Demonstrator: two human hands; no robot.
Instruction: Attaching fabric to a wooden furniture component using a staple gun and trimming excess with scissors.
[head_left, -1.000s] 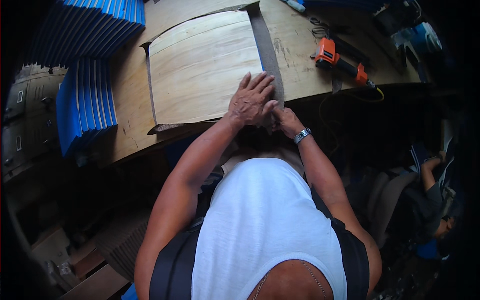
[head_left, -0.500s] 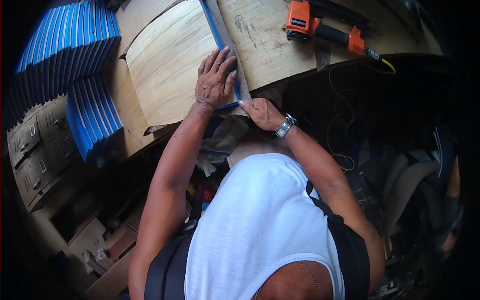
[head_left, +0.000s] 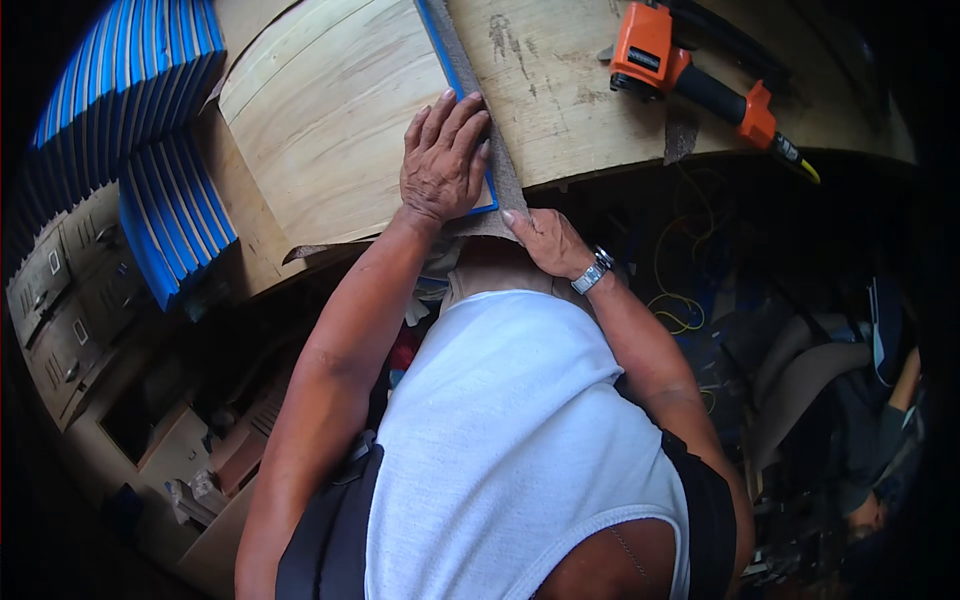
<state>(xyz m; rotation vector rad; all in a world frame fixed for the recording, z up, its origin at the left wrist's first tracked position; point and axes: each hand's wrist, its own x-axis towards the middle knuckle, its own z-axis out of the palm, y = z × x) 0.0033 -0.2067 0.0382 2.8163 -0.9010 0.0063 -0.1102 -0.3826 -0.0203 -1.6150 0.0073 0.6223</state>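
Since the frame of one second earlier, the right hand [head_left: 547,242] has moved clear of the left hand [head_left: 446,155], and a gap now separates the two. The pale wooden panel [head_left: 335,115] lies flat over a gray sheet [head_left: 507,180] on the counter [head_left: 560,110], at 11 o'clock in the view. Blue edging [head_left: 440,50] runs along the panel's 3 o'clock side, with the sheet projecting beyond it. The left hand rests palm down near the panel's 5 o'clock corner; its fingers are extended, slightly spread, and grip nothing. The right hand is positioned at 4 o'clock from the left hand. Its thumb rests on the sheet, just beside the panel corner; the other fingers are mostly hidden, so how far they are closed cannot be told. An orange and black tool [head_left: 705,92] lies on the counter at 1 o'clock from the right hand. Stacked blue panels [head_left: 130,90] stand at 10 o'clock in the view.
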